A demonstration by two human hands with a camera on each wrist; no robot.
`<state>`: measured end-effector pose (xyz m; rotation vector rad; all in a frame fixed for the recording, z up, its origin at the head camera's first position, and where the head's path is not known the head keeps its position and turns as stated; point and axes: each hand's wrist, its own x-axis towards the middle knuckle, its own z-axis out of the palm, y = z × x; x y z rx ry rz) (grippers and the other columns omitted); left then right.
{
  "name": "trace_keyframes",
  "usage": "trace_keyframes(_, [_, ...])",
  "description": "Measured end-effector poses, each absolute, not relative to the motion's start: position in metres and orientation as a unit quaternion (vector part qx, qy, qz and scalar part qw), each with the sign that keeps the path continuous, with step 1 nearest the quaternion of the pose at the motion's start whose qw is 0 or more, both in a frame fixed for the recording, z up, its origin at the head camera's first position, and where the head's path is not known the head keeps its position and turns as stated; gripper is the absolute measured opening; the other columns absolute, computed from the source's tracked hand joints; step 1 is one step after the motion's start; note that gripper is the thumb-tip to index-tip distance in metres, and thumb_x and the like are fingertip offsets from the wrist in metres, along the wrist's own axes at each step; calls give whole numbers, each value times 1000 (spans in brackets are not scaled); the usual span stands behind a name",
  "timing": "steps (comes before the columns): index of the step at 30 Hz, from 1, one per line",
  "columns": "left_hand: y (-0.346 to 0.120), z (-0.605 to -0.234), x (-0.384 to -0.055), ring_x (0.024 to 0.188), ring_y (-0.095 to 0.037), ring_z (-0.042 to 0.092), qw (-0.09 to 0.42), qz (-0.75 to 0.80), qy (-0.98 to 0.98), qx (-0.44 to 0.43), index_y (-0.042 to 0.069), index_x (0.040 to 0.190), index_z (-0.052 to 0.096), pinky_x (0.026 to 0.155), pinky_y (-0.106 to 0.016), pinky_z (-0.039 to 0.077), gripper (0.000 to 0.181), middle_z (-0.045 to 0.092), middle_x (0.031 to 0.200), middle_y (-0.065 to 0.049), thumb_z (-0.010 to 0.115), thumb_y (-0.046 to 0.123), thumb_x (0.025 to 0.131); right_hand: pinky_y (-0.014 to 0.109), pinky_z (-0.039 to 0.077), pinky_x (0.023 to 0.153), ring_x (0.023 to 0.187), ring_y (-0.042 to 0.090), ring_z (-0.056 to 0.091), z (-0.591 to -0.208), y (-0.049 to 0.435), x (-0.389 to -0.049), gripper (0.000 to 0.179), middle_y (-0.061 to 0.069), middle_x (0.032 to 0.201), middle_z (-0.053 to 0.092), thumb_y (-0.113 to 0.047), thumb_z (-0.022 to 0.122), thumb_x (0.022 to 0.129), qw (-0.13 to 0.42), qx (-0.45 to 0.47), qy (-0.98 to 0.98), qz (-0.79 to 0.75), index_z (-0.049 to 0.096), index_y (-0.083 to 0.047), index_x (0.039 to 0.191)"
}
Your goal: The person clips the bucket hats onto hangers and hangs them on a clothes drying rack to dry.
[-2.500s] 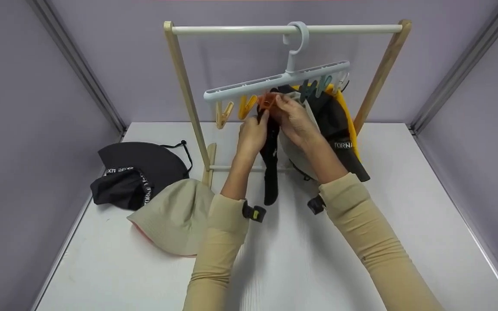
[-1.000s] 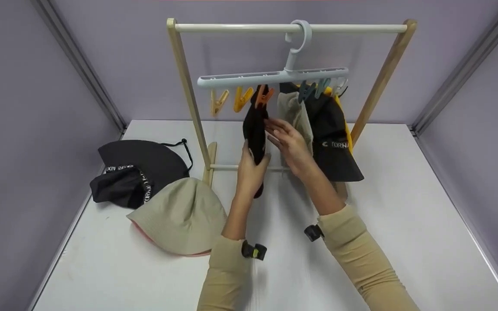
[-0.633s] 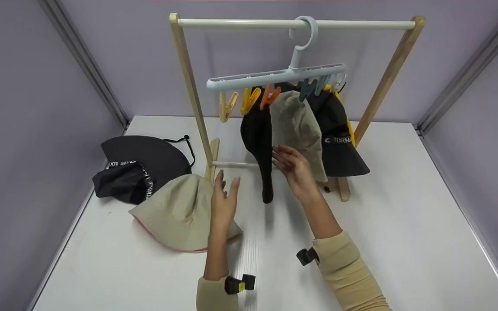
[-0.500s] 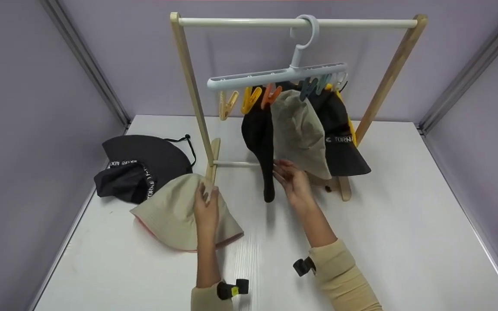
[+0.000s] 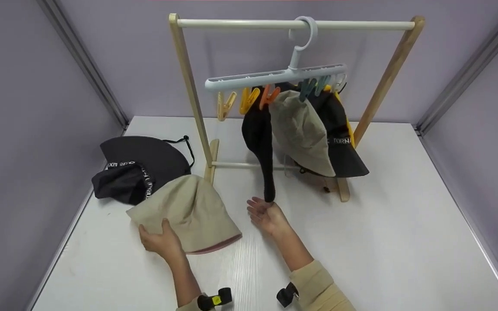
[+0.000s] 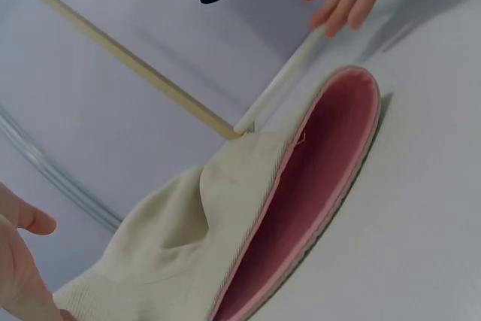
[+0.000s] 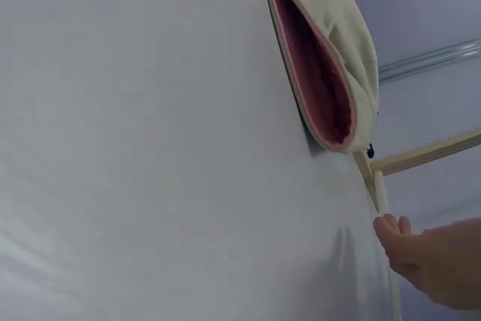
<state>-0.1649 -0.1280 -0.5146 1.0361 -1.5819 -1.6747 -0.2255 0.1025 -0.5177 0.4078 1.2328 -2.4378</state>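
Note:
A beige bucket hat with a pink lining lies on its side on the white table. My left hand is at its near-left brim, fingers right at the edge, thumb spread apart. In the left wrist view the thumb stands off the cloth. My right hand is held palm up, fingers loosely extended, just below the tip of a black hat. That hat hangs from an orange clip on a pale hanger. In the right wrist view the right hand holds nothing.
A black wide-brim hat with a cord lies behind the beige one. The wooden rack carries the hanger on its white bar. A grey-beige hat and a black hat hang at right; yellow clips hang at left.
The orange clip was handled by both hands, then released, leaving the black hat hanging. My left hand has moved down-left to the beige hat's brim; my right hand has lowered from the hanging hats.

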Motion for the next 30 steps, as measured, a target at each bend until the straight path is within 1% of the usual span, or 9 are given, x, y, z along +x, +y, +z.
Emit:
trace_keyframes(4, [-136, -516, -162, 134, -23, 11, 291, -693, -521, 404, -1, 144, 11, 105, -26, 14, 70, 10, 147, -18, 52, 9, 89, 45, 14, 105, 130, 39, 24, -524, 93, -223, 49, 29, 139, 29, 2, 37, 91, 223, 140, 446, -855, 24, 12, 137])
trace_keyframes(7, [-144, -517, -157, 134, -20, 11, 248, -761, -460, 385, 1, 145, -1, 103, -24, 17, 73, 1, 149, -17, 48, 12, 92, 46, 13, 105, 129, 39, 27, -528, 88, -221, 48, 28, 138, 31, 1, 39, 91, 234, 143, 457, -846, 26, 11, 137])
trace_keyframes(9, [-148, -520, -153, 135, -20, 8, 218, -791, -434, 371, 2, 144, -8, 104, -23, 16, 75, -4, 149, -16, 45, 15, 93, 46, 14, 105, 127, 38, 30, -531, 86, -220, 47, 28, 136, 34, -1, 39, 92, 236, 150, 461, -843, 28, 11, 136])
trace_keyframes(12, [-150, -526, -149, 135, -21, 7, 198, -803, -427, 366, 1, 144, -10, 104, -22, 13, 76, -4, 149, -18, 45, 16, 93, 45, 16, 105, 126, 38, 32, -535, 82, -217, 45, 28, 135, 36, -4, 37, 94, 242, 157, 453, -844, 28, 11, 136])
trace_keyframes(15, [-152, -532, -146, 135, -22, 12, 189, -814, -424, 351, 0, 143, -10, 104, -23, 15, 75, 2, 149, -19, 44, 17, 94, 44, 20, 104, 126, 38, 33, -538, 77, -214, 45, 29, 134, 37, -5, 36, 95, 249, 159, 438, -849, 28, 12, 135])
trace_keyframes(22, [-150, -547, -138, 124, -21, 35, 144, -828, -434, 325, -4, 144, 12, 101, -30, 28, 62, 31, 136, -14, 44, 19, 97, 41, 37, 94, 114, 33, 46, -545, 64, -204, 43, 24, 120, 50, -7, 44, 93, 254, 174, 433, -847, 33, 11, 130])
trace_keyframes(25, [-146, -550, -139, 119, -19, 41, 126, -831, -438, 319, -4, 143, 17, 96, -30, 35, 60, 35, 132, -14, 47, 17, 96, 40, 41, 89, 108, 32, 50, -545, 61, -201, 48, 21, 116, 51, -8, 49, 92, 259, 173, 421, -852, 29, 9, 133])
trace_keyframes(28, [-142, -552, -142, 111, -16, 46, 108, -830, -445, 320, -4, 141, 22, 89, -28, 41, 58, 40, 129, -12, 50, 16, 94, 39, 43, 88, 105, 30, 52, -544, 58, -200, 47, 19, 115, 52, -7, 52, 91, 274, 170, 400, -858, 33, 8, 131])
trace_keyframes(30, [-139, -551, -143, 105, -13, 49, 99, -824, -456, 323, -3, 140, 25, 83, -25, 43, 55, 42, 125, -11, 49, 16, 94, 40, 44, 87, 104, 30, 54, -544, 57, -201, 40, 19, 114, 54, -7, 52, 91, 290, 157, 397, -857, 39, 9, 125])
